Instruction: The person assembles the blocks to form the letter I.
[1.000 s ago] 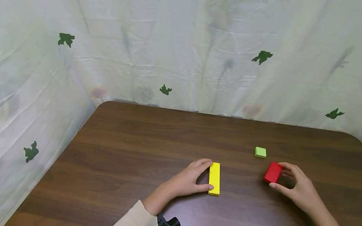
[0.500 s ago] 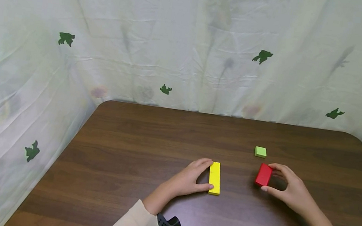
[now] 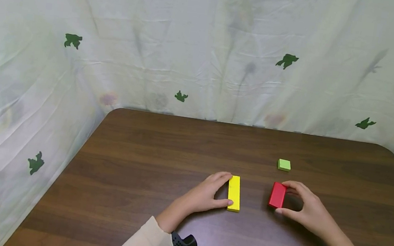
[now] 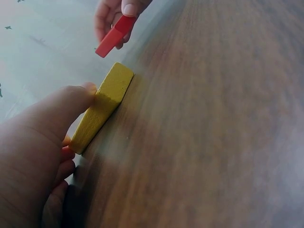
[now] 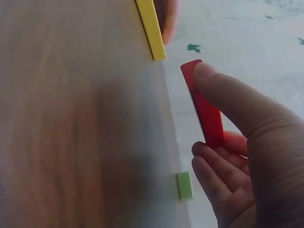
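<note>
A long yellow block (image 3: 234, 193) lies flat on the brown table, gripped by my left hand (image 3: 204, 193) between thumb and fingers at its two ends. To its right, my right hand (image 3: 308, 208) pinches a shorter red block (image 3: 277, 195) by its ends. The right wrist view shows the red block (image 5: 206, 104) raised off the tabletop, thumb on one end and fingers at the other. A gap separates the red and yellow blocks. Behind the red one, a small light green block (image 3: 284, 165) sits on the table, touched by neither hand.
The wooden table (image 3: 165, 143) has rounded far corners. A pale curtain (image 3: 206, 50) with green leaf and bird shapes hangs right behind its far edge and along the left side. Each wrist wears a black device.
My right hand has carried the red block leftward and somewhat nearer to me, closer to the yellow block. The left hand, the yellow block and the green block have stayed put.
</note>
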`<state>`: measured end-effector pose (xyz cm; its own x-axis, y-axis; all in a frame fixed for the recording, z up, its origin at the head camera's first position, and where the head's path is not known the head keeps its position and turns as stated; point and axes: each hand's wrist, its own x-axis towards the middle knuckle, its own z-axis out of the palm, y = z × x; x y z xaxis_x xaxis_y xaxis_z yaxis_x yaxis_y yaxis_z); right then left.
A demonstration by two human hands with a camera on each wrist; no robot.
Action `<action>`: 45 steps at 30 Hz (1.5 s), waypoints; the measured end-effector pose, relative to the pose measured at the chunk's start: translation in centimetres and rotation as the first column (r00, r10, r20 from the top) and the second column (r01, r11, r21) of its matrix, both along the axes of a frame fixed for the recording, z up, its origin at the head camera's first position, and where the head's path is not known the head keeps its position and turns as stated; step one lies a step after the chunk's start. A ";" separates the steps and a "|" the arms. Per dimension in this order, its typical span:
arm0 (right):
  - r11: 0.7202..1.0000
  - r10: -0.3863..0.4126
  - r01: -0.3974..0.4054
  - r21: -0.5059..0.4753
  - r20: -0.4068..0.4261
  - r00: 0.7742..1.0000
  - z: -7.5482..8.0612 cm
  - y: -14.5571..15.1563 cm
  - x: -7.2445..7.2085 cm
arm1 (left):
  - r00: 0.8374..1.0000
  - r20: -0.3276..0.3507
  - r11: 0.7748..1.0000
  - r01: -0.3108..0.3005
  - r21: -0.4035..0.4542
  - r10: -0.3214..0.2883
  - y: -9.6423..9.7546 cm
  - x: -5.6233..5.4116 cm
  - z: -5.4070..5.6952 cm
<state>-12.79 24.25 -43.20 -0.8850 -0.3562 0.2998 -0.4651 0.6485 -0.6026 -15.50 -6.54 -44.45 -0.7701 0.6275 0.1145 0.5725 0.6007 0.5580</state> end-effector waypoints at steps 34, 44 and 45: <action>0.963 0.264 -0.267 -0.028 -0.083 0.961 -0.4 -4.4 2.0 | 1.000 0.002 1.000 -0.008 -0.009 0.008 0.0 0.0 -0.1; 0.957 0.291 -0.292 -0.007 -0.036 0.956 -0.2 -5.3 2.6 | 1.000 0.010 1.000 -0.008 -0.008 0.009 0.0 0.1 0.1; 0.956 0.294 -0.294 -0.005 -0.033 0.955 -0.2 -5.3 2.7 | 1.000 0.007 1.000 -0.008 -0.005 0.008 0.0 0.1 0.1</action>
